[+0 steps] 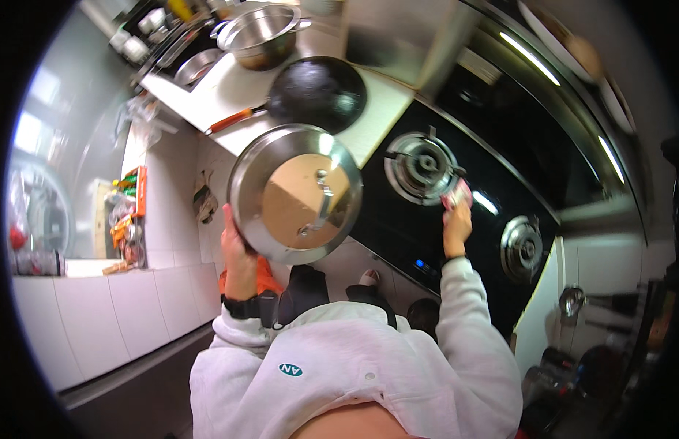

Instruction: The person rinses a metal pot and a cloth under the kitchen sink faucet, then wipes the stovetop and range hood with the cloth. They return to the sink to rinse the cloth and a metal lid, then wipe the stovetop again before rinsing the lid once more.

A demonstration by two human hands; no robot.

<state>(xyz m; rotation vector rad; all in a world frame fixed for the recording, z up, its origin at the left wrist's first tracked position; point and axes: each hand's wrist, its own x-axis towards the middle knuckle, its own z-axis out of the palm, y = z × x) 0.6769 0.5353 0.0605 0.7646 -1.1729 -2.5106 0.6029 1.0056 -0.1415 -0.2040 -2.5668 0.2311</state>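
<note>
My left hand (238, 255) grips the rim of a round stainless steel lid (249, 186), which has a glass-like or mirror-bright centre and a metal bar handle (321, 206). The lid is held up in front of my body, beside the counter. My right hand (457, 225) is closed around a pink and white cloth (456, 196). That cloth touches the black cooktop (394, 230) at the near edge of a gas burner (425, 162). Parts of the cloth are hidden under my fingers.
An upturned dark wok (317, 90) with a wooden handle (230, 120) lies on the white counter (219, 99). Behind it stands a steel pot (262, 38). A second burner (521, 248) is to the right. Ladles (572, 301) hang by the right wall; a range hood (526, 110) overhangs the cooktop.
</note>
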